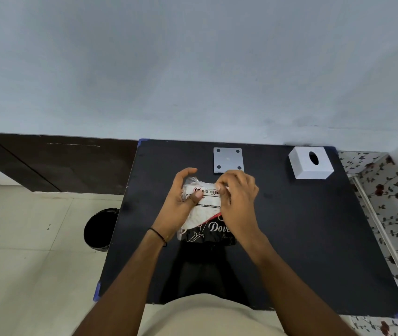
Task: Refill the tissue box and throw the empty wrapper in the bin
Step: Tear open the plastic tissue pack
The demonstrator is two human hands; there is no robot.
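Observation:
A wrapped tissue pack, white at its far end and black with white script at its near end, lies in the middle of the black table. My left hand grips the pack's far left side, thumb pressed on the printed label. At the far end, my right hand pinches the plastic wrapper. A white cube tissue box with an oval slot on top stands at the table's far right corner. Its flat white base plate with dark corner pads lies apart, just beyond my hands.
A round black bin stands on the tiled floor left of the table. A pale wall rises behind the table. A dark wooden panel runs along the wall at left. Floral-patterned fabric borders the table's right side.

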